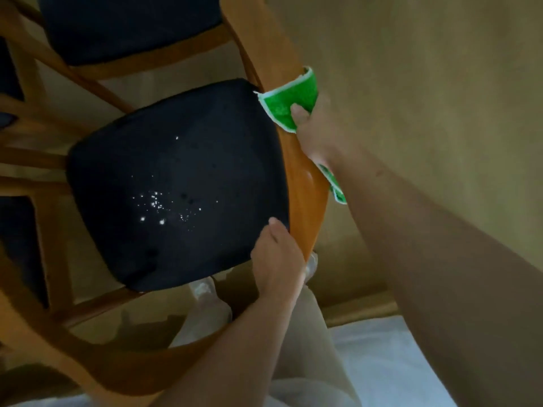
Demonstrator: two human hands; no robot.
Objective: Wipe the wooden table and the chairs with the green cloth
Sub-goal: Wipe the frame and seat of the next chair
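While you're looking down over the chair (305, 201), your right hand (318, 133) has the green cloth (282, 105) wrapped over the top rail of the wooden backrest, thumb pressed on the seat-facing side and the rest of the fingers curled around the far side where you can't really see them, so it's a proper grip with the cloth sandwiched between your hand and the wood. One white-edged corner of the cloth sticks up past your hand toward the upper end of the rail, and another bit hangs out below your wrist on the wall side. Your left hand (277, 259) is further down the same rail, near the lower corner of the backrest, thumb hooked over the seat-facing edge and fingers wrapped around the wood, holding it. The dark seat cushion (176, 183) sits just beside both hands and has a scatter of small shiny specks (158, 204) in the middle; can't tell whether they're droplets or crumbs. A second chair (129, 27) with the same dark cushion and orange-brown frame is right behind, at the top. There's tan floor (426, 83) off to the right, and something white (382, 362) at the bottom edge, too blurry to make out.
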